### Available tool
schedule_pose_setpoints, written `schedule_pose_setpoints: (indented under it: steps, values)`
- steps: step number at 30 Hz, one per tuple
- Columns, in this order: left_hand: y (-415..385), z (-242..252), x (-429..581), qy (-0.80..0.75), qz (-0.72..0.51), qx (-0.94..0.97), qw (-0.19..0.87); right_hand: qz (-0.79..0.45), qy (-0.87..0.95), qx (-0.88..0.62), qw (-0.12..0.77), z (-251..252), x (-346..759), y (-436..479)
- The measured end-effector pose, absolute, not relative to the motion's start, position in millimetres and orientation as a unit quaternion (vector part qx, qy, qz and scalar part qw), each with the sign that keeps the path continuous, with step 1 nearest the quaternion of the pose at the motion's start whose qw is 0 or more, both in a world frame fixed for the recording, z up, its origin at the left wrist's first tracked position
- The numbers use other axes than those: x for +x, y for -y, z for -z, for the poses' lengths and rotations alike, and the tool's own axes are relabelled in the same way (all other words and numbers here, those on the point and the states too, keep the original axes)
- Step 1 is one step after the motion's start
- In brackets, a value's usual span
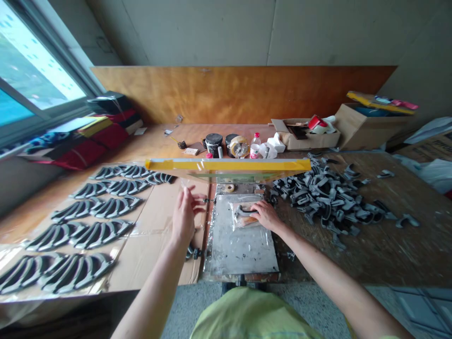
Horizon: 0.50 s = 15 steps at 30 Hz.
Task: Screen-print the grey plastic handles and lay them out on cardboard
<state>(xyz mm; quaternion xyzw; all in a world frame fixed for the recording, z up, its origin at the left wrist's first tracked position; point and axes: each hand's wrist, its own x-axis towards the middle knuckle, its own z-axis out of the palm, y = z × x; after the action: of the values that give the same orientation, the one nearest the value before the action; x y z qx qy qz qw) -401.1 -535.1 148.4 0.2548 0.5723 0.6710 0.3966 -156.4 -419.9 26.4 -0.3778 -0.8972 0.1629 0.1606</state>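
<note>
On the metal plate in front of me lies a small block wrapped in clear film, with one curved grey part on it. My right hand has its fingertips closed on the right end of that part. My left hand is raised over the cardboard left of the plate, fingers apart and curled, with nothing visible in them. Rows of grey curved parts lie on the cardboard at the left. A loose heap of similar parts is on the table to the right.
A yellow-edged clear panel spans above the plate's far end. Behind it stand black jars, a tape roll and a red-capped bottle. Cardboard boxes are at the back right, red and black bundles at the left.
</note>
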Motion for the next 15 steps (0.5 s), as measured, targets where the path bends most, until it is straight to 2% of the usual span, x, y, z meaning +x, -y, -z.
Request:
schedule_pose_setpoints:
  steps: [3,5,7,9,11,13,15]
  values:
    - [569.6,-97.2,-359.4,-0.612,-0.483,0.198,0.594,-0.137,0.911,-0.333,0.202,-40.9,-176.9,458.4]
    - [591.6,-66.5,-340.9,-0.605,-0.481,0.13,0.621,-0.115,0.943,-0.236,0.203,-42.6,-189.2,486.7]
    - [611.9,-41.9,-342.4,-0.614,-0.505,0.08,0.602,-0.109,0.966,-0.147,0.182,-37.7,-189.3,500.1]
    - [633.4,-20.6,-366.5,-0.657,-0.507,0.044,0.556,-0.101,0.971,-0.167,0.141,-30.5,-167.7,488.5]
    - [658.2,1.1,-405.6,-0.72,-0.487,0.011,0.495,-0.064,0.948,-0.307,0.06,-24.9,-124.1,456.0]
    - [683.4,23.8,-446.7,-0.775,-0.475,-0.014,0.417,0.007,0.874,-0.481,-0.063,-21.5,-69.1,417.1]
    - [702.4,44.4,-478.1,-0.81,-0.437,-0.06,0.386,0.03,0.836,-0.537,-0.106,-18.1,-18.0,386.7]
